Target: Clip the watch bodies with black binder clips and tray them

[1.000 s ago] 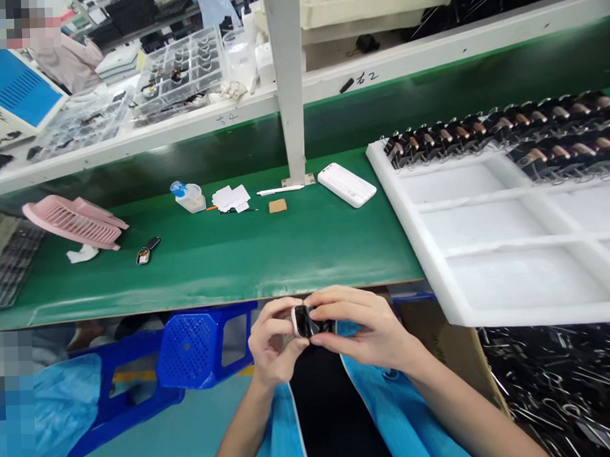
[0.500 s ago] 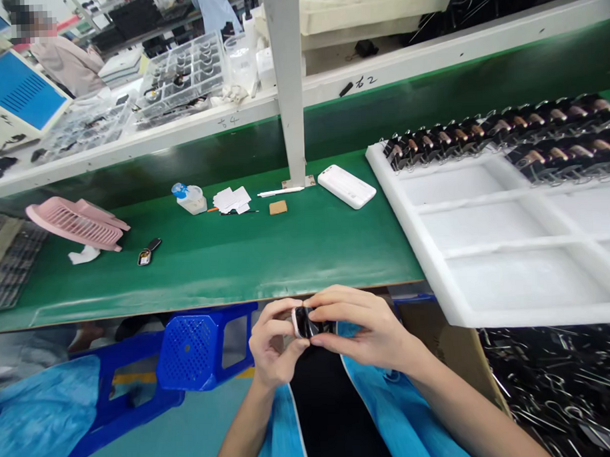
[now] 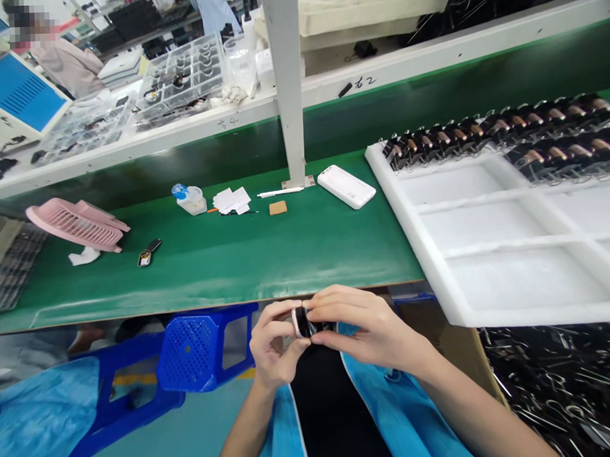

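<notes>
In front of my body, just past the bench edge, I hold a small smartwatch (image 3: 302, 322) with a pale rim and a glossy black face. My left hand (image 3: 275, 343) grips its pale side between thumb and fingers. From the other side, my right hand (image 3: 355, 320) pinches the dark glossy part, and its fingers cover much of it. Both hands are closed on the same piece, fingertips nearly meeting at its top. Whether the face is seated flat on the case cannot be made out. An opened watch case (image 3: 144, 257) with its dark screen lies on the green bench.
On the green bench (image 3: 226, 271) are a pink fan-like item (image 3: 77, 223), a bottle (image 3: 190, 199), white cards (image 3: 232, 200), a tan block (image 3: 277, 207) and a white power bank (image 3: 346, 186). A white foam tray (image 3: 437, 277) holds clipped pieces. Below stand a blue stool (image 3: 186, 352) and a bin of binder clips (image 3: 565, 386).
Almost nothing differs. My hands stay on the smartwatch with only a tiny shift of the fingers, and the glossy face shows slightly different reflections.
</notes>
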`<state>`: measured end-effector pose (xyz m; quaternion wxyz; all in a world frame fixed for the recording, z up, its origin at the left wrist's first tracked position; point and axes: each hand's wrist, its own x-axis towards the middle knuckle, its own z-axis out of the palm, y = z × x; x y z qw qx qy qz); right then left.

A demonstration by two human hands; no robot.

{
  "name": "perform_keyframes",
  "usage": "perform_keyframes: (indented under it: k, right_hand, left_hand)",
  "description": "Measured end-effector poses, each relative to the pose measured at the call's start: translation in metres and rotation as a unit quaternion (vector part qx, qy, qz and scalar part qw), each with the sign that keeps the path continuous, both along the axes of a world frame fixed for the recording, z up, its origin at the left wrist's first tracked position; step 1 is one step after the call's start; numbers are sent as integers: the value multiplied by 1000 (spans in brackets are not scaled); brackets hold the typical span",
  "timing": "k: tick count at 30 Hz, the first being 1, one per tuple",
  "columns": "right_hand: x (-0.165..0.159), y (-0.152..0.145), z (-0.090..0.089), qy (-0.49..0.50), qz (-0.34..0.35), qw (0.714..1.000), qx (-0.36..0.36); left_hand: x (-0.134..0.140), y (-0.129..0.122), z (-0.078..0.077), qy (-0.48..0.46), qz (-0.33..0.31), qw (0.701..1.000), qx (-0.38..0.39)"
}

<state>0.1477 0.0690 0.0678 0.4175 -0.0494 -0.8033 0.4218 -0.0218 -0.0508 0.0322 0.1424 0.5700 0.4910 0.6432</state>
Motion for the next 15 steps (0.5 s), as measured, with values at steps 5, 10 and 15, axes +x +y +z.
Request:
perform_keyframes:
  k: [5, 10, 15]
  right_hand:
    - [2, 1, 1, -18, 5, 1000, 3]
    - [3, 2, 2, -30, 9, 999, 8]
    - [5, 3, 3, -44, 11, 999, 17]
  left_hand:
    - [0, 0, 0, 9, 8, 1000, -5]
    - [0, 1, 0, 10, 10, 1000, -3]
    - [1, 0, -2, 7, 6, 1000, -6]
